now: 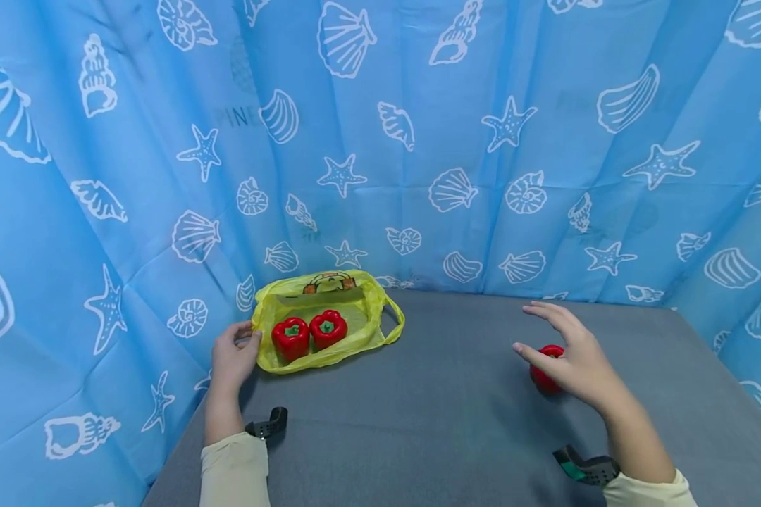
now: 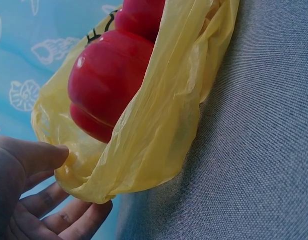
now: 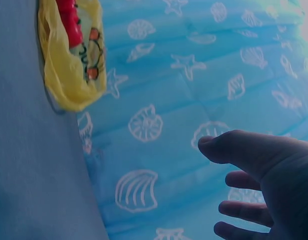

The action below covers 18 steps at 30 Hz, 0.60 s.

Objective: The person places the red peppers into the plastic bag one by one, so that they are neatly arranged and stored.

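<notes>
At the left of the table lies a yellow plastic bag (image 1: 337,362), its mouth spread wide. Two red bell peppers (image 1: 290,339) (image 1: 328,329) sit side by side inside it. My left hand (image 1: 236,354) pinches the bag's left rim; in the left wrist view the thumb (image 2: 46,156) is on the inner side and the fingers are outside, partly hidden by the plastic. A third red bell pepper (image 1: 544,381) rests on the table at the right, partly covered by my right hand (image 1: 573,359). That hand hovers near it, thumb and fingers spread, holding nothing.
A grey cloth covers the table (image 1: 418,422). Behind and at both sides hangs a blue curtain (image 1: 380,155) with white shell and starfish prints. The bag's handle loop (image 1: 396,322) sticks out to the right. Dark camera mounts are strapped on both wrists.
</notes>
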Each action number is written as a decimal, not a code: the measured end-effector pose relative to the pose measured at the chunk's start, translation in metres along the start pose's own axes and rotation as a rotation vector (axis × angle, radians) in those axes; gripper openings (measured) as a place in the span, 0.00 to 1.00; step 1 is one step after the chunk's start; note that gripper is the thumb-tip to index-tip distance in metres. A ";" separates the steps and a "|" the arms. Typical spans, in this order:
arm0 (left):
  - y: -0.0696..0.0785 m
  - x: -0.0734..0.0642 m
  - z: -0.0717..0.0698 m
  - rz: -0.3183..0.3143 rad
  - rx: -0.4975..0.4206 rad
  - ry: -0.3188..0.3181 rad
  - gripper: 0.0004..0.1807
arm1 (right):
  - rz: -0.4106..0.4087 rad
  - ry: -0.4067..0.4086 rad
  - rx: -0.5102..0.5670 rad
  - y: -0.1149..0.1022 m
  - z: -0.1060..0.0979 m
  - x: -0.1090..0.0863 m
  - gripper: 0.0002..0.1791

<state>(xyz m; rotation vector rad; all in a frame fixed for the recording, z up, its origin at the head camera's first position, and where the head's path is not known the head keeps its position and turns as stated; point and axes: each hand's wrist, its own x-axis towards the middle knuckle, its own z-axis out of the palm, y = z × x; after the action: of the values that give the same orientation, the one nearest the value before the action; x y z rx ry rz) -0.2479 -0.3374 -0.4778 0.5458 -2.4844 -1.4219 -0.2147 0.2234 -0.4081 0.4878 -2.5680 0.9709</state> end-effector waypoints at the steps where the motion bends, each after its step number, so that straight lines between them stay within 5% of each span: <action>1: 0.000 0.000 0.000 0.000 0.001 0.000 0.26 | 0.014 -0.006 -0.002 0.003 -0.002 0.000 0.36; 18: 0.000 -0.001 -0.001 0.007 -0.013 -0.017 0.25 | 0.181 -0.118 -0.001 0.030 -0.007 0.000 0.39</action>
<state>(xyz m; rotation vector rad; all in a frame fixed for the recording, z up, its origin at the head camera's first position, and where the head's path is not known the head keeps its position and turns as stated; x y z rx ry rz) -0.2470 -0.3376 -0.4773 0.5243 -2.4861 -1.4448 -0.2267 0.2498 -0.4199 0.3259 -2.7571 1.0284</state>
